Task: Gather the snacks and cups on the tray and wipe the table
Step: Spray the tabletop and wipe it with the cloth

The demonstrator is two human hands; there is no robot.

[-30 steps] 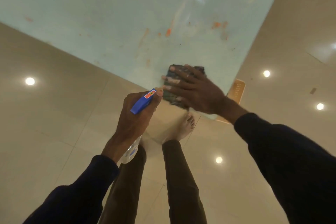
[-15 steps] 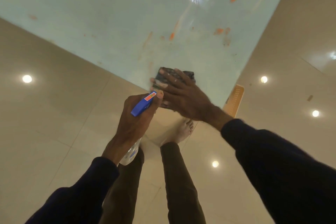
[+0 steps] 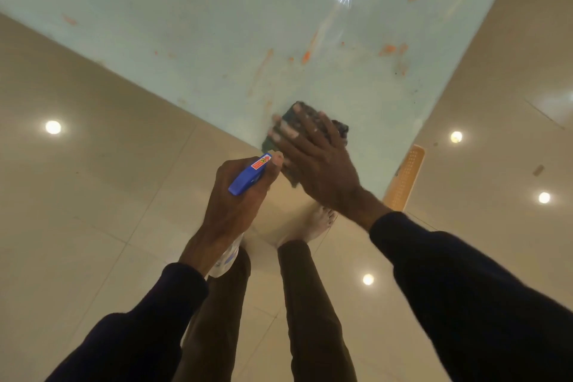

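Counter (image 3: pixel 217 25): pale green top, streaked with orange smears, near corner toward viewer. Dark cloth (image 3: pixel 336 129) lying flat at that corner, pressed under right hand (image 3: pixel 319 161), fingers spread open. Left hand (image 3: pixel 238 195) closed around blue-headed spray bottle (image 3: pixel 248 175), just beside the cloth, off the counter edge.

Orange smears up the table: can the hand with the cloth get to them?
Probably yes. The right hand presses the cloth flat on the table, and nothing lies between it and the orange smears.
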